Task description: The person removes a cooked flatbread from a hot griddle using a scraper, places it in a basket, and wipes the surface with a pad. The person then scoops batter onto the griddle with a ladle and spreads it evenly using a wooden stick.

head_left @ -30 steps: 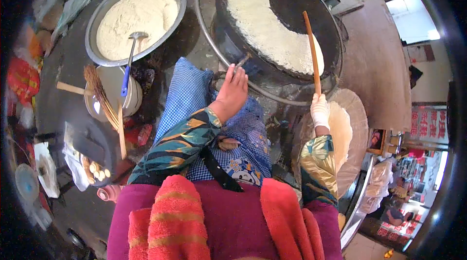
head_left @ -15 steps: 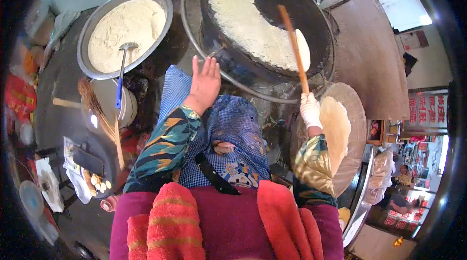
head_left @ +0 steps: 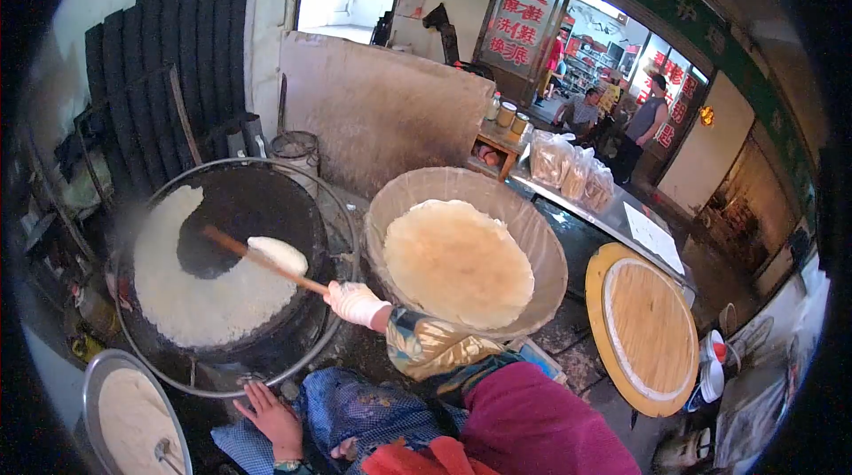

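My gloved right hand point(head_left: 355, 304) grips the end of a wooden stick point(head_left: 266, 260), whose far part lies over the round black griddle point(head_left: 244, 209). Pale batter point(head_left: 200, 302) covers the griddle's left and near side in a curved band, with a thicker lump point(head_left: 278, 255) beside the stick. By the near edge of the metal ring point(head_left: 311, 368) around the griddle, my bare left hand point(head_left: 271, 417) has its fingers spread and holds nothing. Right of the griddle, a thin round pancake point(head_left: 457, 264) lies in a wide shallow basket point(head_left: 541, 293).
A metal basin point(head_left: 93, 386) of batter stands at the lower left. Behind the basket is an upright brown board point(head_left: 373, 111). A counter point(head_left: 621, 226) with bagged food point(head_left: 572, 173) runs along the right, near a round wooden board point(head_left: 652, 333). Two people are in the background.
The view has swung to the right, bringing the counter, the shopfront and the people into fuller view. The stick remains in my right hand. My left hand stays apart from it, fingers spread.
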`<state>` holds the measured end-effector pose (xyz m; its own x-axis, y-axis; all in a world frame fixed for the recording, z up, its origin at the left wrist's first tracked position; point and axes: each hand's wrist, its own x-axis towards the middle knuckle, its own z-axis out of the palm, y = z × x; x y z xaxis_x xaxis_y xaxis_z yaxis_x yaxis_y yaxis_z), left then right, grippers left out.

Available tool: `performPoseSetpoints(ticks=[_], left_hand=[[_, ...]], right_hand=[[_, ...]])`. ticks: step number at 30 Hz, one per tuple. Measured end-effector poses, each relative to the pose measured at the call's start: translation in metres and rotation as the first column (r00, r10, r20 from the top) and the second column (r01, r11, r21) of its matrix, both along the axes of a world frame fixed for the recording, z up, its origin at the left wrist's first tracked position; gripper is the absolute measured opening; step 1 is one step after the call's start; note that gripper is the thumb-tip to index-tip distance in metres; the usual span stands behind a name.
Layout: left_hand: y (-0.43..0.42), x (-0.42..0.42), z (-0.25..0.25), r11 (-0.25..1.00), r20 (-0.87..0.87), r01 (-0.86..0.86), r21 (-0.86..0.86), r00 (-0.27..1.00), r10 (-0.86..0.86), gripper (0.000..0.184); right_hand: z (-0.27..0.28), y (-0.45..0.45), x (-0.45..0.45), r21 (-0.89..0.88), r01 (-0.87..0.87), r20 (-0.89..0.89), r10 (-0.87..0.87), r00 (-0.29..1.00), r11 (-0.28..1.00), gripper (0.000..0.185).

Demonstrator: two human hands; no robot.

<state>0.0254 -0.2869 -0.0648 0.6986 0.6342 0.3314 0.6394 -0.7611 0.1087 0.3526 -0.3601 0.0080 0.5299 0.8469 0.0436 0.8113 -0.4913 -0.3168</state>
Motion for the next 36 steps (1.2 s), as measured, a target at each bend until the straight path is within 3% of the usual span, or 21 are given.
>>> performPoseSetpoints(ticks=[2,3,6,9,12,13,15,17,21,24,25,26,27,28,30,32,34,36], left_hand=[[-0.001,-0.007,0.022,0.991,-0.054,-0.047,-0.124,0.998,0.040,0.065],[-0.002,-0.009,0.035,0.980,-0.125,-0.085,-0.182,0.990,0.063,0.065],[0.011,-0.019,0.023,0.982,-0.137,-0.093,-0.163,0.988,0.070,0.065],[0.014,-0.023,0.019,0.989,-0.138,-0.118,-0.088,0.985,0.105,0.063],[0.022,-0.027,0.020,0.981,-0.187,-0.176,-0.077,0.969,0.160,0.060],[0.027,-0.032,0.016,0.985,-0.154,-0.163,-0.052,0.976,0.153,0.059],[0.036,-0.041,0.006,0.992,-0.095,-0.127,0.000,0.987,0.126,0.058],[0.041,-0.043,0.010,0.984,-0.146,-0.180,-0.014,0.974,0.176,0.058],[0.041,-0.048,0.031,0.966,-0.168,-0.250,-0.065,0.957,0.236,0.057],[0.054,-0.052,0.014,0.962,-0.129,-0.274,-0.016,0.954,0.270,0.055],[0.041,-0.036,0.044,0.949,-0.195,-0.288,-0.128,0.945,0.261,0.054],[0.027,-0.020,0.054,0.967,-0.161,-0.195,-0.164,0.972,0.169,0.054],[0.013,-0.007,0.059,0.975,-0.128,-0.097,-0.199,0.989,0.072,0.054],[0.001,0.001,0.060,0.973,-0.098,-0.004,-0.232,0.995,-0.019,0.054],[-0.011,0.015,0.030,0.995,-0.062,0.038,-0.097,0.997,-0.044,0.057],[-0.013,0.016,0.018,0.999,-0.026,0.012,-0.035,1.000,-0.013,0.057],[-0.007,0.011,0.013,0.999,-0.057,-0.030,0.025,0.998,0.031,0.055],[-0.002,0.007,0.016,0.999,-0.072,-0.043,0.000,0.996,0.043,0.051]], right_hand=[[-0.003,-0.007,0.008,-0.105,-0.018,-0.026,0.015,1.000,0.994,0.034],[-0.019,-0.008,0.022,-0.047,0.058,-0.045,-0.060,0.997,0.997,0.035],[-0.020,0.015,0.027,0.002,0.098,-0.036,-0.098,0.995,0.995,0.038],[0.002,0.005,0.010,-0.087,-0.085,-0.086,0.078,0.993,0.993,0.038],[-0.014,0.008,0.029,-0.044,0.149,-0.070,-0.152,0.986,0.988,0.039],[-0.010,0.011,0.026,0.008,0.141,-0.017,-0.141,0.990,0.990,0.037],[-0.007,0.015,0.015,-0.014,0.080,-0.080,-0.081,0.994,0.997,0.036],[-0.005,0.012,0.006,-0.085,-0.024,-0.032,0.021,0.999,0.996,0.035],[-0.014,0.013,0.022,0.010,0.136,0.000,-0.136,0.991,0.991,0.031],[0.004,0.016,-0.001,0.001,0.075,-0.091,-0.075,0.993,0.997,0.031],[0.005,0.012,-0.006,-0.035,-0.014,-0.062,0.011,0.998,0.999,0.032],[0.004,0.007,-0.010,-0.078,-0.101,-0.036,0.098,0.995,0.992,0.033],[-0.009,0.006,-0.006,-0.079,-0.003,0.000,0.003,1.000,0.997,0.034],[-0.029,0.005,0.014,0.060,0.027,0.051,-0.030,0.998,0.998,0.033],[-0.015,0.007,0.015,0.095,0.089,0.091,-0.098,0.991,0.991,0.031],[-0.015,0.015,0.010,0.121,-0.009,0.138,-0.008,0.990,0.993,0.030],[0.009,0.005,-0.010,0.044,-0.095,-0.013,0.095,0.995,0.995,0.031],[-0.002,-0.002,-0.009,-0.168,-0.143,0.136,0.167,0.977,0.975,0.031]])
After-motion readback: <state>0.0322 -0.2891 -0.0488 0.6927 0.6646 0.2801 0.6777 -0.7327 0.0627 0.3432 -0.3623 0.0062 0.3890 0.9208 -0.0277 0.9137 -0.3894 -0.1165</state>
